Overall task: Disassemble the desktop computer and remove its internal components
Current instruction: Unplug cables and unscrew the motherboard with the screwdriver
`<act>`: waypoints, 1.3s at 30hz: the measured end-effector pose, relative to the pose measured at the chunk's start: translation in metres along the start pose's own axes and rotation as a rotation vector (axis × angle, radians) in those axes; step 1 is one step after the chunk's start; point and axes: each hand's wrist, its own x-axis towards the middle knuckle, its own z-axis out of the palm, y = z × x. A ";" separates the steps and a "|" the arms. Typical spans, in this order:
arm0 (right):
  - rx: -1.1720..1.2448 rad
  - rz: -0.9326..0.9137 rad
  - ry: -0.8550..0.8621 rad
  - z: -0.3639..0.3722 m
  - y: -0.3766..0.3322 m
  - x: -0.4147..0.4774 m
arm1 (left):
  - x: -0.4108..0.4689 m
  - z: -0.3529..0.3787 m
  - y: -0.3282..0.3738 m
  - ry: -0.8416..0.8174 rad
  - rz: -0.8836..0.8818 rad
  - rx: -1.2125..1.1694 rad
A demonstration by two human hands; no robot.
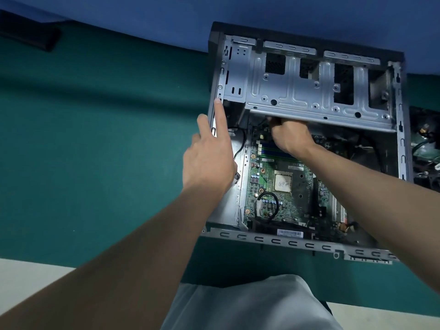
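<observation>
An open desktop computer case (297, 242) lies on its side on a green table. Inside, a green motherboard (281, 186) shows a bare CPU (282, 183) with old paste and blue memory slots. A silver drive cage (307, 89) spans the far half of the case. My left hand (209, 158) rests against the case's left wall, index finger stretched up along the frame, fingers apart. My right hand (290, 136) reaches under the drive cage's near edge with fingers curled; what they grip is hidden by the cage.
A black flat object (28, 34) lies at the far left of the green table (95, 139). Removed parts with cables (425, 144) sit right of the case. A black cable loop (267, 206) lies on the motherboard. A blue wall is behind.
</observation>
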 end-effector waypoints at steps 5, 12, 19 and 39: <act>-0.014 -0.013 -0.010 -0.001 -0.001 0.003 | 0.000 0.001 0.001 0.012 0.003 0.012; -0.074 -0.077 -0.042 -0.002 -0.001 0.007 | 0.000 0.001 -0.001 0.020 0.011 -0.002; -0.165 -0.050 -0.147 -0.008 -0.001 0.010 | 0.000 0.000 -0.001 -0.006 0.018 -0.015; -0.170 -0.100 -0.074 -0.013 -0.007 0.004 | 0.000 -0.001 -0.001 -0.017 -0.018 -0.026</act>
